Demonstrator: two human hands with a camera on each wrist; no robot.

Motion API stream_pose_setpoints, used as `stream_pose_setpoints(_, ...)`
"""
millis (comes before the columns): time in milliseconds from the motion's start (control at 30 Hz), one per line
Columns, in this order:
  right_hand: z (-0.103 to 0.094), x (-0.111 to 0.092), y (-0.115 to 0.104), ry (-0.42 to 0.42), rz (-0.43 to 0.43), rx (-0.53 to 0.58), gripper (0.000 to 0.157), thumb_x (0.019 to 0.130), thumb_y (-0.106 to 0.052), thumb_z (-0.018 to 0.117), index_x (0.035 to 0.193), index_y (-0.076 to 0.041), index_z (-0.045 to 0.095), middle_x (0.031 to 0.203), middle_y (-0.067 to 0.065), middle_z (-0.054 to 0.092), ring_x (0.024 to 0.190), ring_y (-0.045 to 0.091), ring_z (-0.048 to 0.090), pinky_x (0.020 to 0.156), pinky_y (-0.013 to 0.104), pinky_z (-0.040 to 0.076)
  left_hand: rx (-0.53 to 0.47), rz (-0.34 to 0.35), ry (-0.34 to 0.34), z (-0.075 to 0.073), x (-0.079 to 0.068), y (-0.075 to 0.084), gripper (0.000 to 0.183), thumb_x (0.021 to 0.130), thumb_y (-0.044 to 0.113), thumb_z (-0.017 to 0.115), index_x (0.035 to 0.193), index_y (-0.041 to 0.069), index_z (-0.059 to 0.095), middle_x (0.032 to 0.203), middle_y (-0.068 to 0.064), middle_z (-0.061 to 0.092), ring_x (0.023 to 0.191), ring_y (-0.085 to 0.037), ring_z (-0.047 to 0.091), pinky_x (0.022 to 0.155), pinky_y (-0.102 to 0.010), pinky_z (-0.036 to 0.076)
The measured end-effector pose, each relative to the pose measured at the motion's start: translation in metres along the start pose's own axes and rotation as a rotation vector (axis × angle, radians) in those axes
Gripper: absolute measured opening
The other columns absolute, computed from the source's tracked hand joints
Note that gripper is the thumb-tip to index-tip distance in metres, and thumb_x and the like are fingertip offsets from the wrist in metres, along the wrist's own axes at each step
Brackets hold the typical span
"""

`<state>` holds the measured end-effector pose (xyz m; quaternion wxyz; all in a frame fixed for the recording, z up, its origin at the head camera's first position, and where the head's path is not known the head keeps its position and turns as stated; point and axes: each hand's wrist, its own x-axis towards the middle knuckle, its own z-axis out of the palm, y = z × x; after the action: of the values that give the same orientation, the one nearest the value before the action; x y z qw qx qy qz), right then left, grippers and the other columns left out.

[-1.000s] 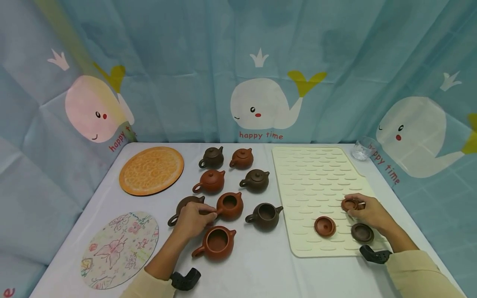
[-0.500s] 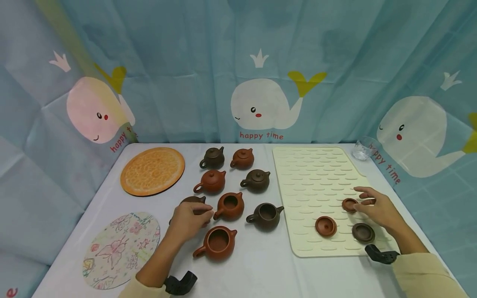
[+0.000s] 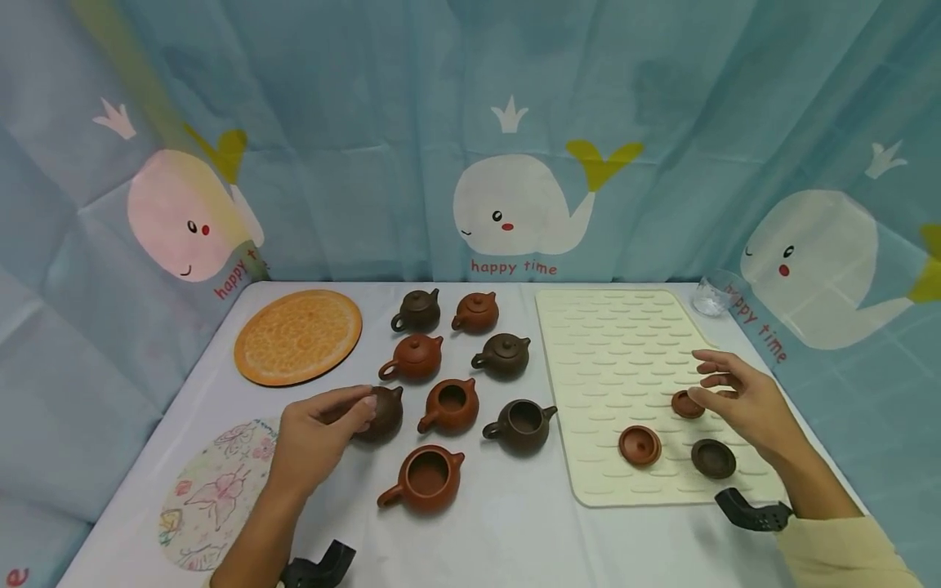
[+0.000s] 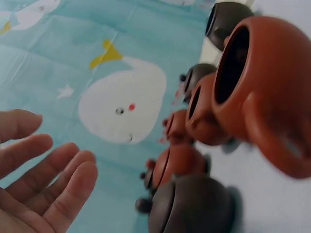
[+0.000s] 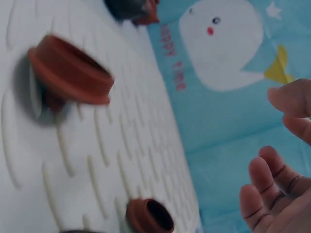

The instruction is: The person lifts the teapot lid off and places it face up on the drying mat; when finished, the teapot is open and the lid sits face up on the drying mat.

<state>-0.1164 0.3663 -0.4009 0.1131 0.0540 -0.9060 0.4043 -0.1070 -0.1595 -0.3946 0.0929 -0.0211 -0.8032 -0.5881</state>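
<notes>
At the far left of the white table (image 3: 515, 543), a round orange-slice mat (image 3: 297, 337) lies behind a flower-patterned mat (image 3: 213, 490). The left hand (image 3: 312, 437) hangs above the flower-patterned mat's right edge, fingers loosely bent and parted, with nothing in its grasp. In the head view it hides part of a dark lidded teapot (image 3: 385, 416); the left wrist view shows the two apart. Next come two red-brown lidless teapots (image 3: 441, 498), one behind the other, then a dark lidless teapot (image 3: 524, 441). Four lidded teapots (image 3: 415, 357) stand behind these, so the cluster sits between the hands. Farther right, a cream textured mat (image 3: 603, 351) bears a larger red-brown lid (image 3: 639, 446), a small red-brown lid (image 3: 685, 404) and a dark lid (image 3: 713, 459). The right hand (image 3: 750, 408) hovers just beside the small one, fingers gently curved and spread, holding nothing. At the back right stands a clear glass (image 3: 711, 296).
</notes>
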Motion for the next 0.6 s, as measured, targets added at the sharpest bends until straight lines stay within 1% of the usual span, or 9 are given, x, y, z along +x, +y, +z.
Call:
stream_pose_setpoints(67, 0.001, -0.001, -0.010, -0.007, -0.014, 0.024, 0.052, 0.088, -0.007, 0.071, 0.136, -0.004, 0.051, 0.110, 0.007, 0.055, 0.091, 0.009, 0.057, 0.071, 0.014, 0.046, 0.025, 0.018, 0.062, -0.007, -0.002, -0.002, 0.024, 0.089, 0.014, 0.071, 0.110, 0.001, 0.072, 0.098, -0.010, 0.071, 0.077, -0.021, 0.070, 0.070, -0.021, 0.053)
stream_pose_setpoints(167, 0.002, -0.004, -0.025, -0.031, -0.027, 0.060, 0.053, 0.089, -0.006, 0.070, 0.138, -0.006, 0.050, 0.111, 0.007, 0.054, 0.092, 0.010, 0.056, 0.069, 0.019, 0.049, 0.058, 0.029, 0.145, -0.014, -0.005, -0.007, 0.024, 0.090, 0.017, 0.071, 0.111, 0.004, 0.073, 0.100, -0.008, 0.071, 0.082, -0.015, 0.068, 0.074, -0.017, 0.050)
stream_pose_setpoints(233, 0.002, -0.006, -0.034, -0.053, -0.035, 0.091, 0.054, 0.089, -0.005, 0.069, 0.139, -0.006, 0.049, 0.113, 0.007, 0.052, 0.093, 0.011, 0.056, 0.067, 0.023, 0.051, 0.071, 0.021, 0.184, -0.017, -0.006, -0.010, 0.025, 0.090, 0.018, 0.071, 0.112, 0.006, 0.073, 0.102, -0.006, 0.071, 0.086, -0.010, 0.067, 0.076, -0.015, 0.048)
stream_pose_setpoints(267, 0.002, -0.007, -0.038, -0.064, -0.041, 0.107, 0.054, 0.090, -0.005, 0.068, 0.140, -0.006, 0.048, 0.114, 0.008, 0.051, 0.093, 0.011, 0.057, 0.065, 0.025, 0.052, 0.062, 0.026, 0.205, -0.019, -0.006, -0.013, 0.024, 0.090, 0.016, 0.071, 0.111, 0.005, 0.073, 0.102, -0.007, 0.071, 0.087, -0.009, 0.066, 0.076, -0.013, 0.047)
stream_pose_setpoints(333, 0.003, -0.008, -0.046, -0.083, -0.048, 0.137, 0.053, 0.091, -0.004, 0.067, 0.140, -0.006, 0.047, 0.116, 0.008, 0.049, 0.091, 0.013, 0.058, 0.064, 0.029, 0.053, 0.047, 0.017, 0.226, -0.020, -0.007, -0.017, 0.023, 0.089, 0.015, 0.071, 0.111, 0.005, 0.073, 0.103, -0.007, 0.071, 0.088, -0.010, 0.064, 0.074, -0.014, 0.048)
stream_pose_setpoints(433, 0.005, -0.008, -0.056, -0.108, -0.055, 0.180, 0.053, 0.092, -0.003, 0.065, 0.140, -0.005, 0.046, 0.117, 0.009, 0.048, 0.087, 0.017, 0.061, 0.062, 0.032, 0.054, 0.061, -0.008, 0.243, -0.021, -0.008, -0.024, 0.025, 0.090, 0.016, 0.071, 0.112, 0.006, 0.073, 0.104, -0.008, 0.071, 0.088, -0.011, 0.064, 0.073, -0.014, 0.048)
stream_pose_setpoints(533, 0.007, -0.008, -0.063, -0.119, -0.068, 0.208, 0.051, 0.091, -0.001, 0.065, 0.139, -0.004, 0.047, 0.116, 0.010, 0.049, 0.087, 0.019, 0.061, 0.062, 0.031, 0.053, 0.101, -0.050, 0.251, -0.020, -0.008, -0.032, 0.027, 0.090, 0.022, 0.071, 0.114, 0.008, 0.072, 0.104, -0.006, 0.071, 0.090, -0.008, 0.063, 0.076, -0.013, 0.047)
stream_pose_setpoints(567, 0.008, -0.008, -0.066, -0.121, -0.076, 0.218, 0.051, 0.091, 0.000, 0.065, 0.139, -0.004, 0.047, 0.116, 0.010, 0.049, 0.087, 0.019, 0.061, 0.062, 0.030, 0.053, 0.084, -0.037, 0.252, -0.021, -0.007, -0.040, 0.026, 0.090, 0.021, 0.071, 0.113, 0.008, 0.072, 0.103, -0.005, 0.071, 0.091, -0.006, 0.063, 0.075, -0.012, 0.046)
stream_pose_setpoints(600, 0.009, -0.008, -0.068, -0.120, -0.085, 0.227, 0.051, 0.091, 0.002, 0.065, 0.138, -0.003, 0.048, 0.116, 0.010, 0.050, 0.088, 0.018, 0.061, 0.063, 0.029, 0.052, 0.084, -0.044, 0.252, -0.020, -0.007, -0.043, 0.027, 0.090, 0.021, 0.071, 0.114, 0.007, 0.072, 0.103, -0.005, 0.071, 0.092, -0.006, 0.062, 0.075, -0.013, 0.046)
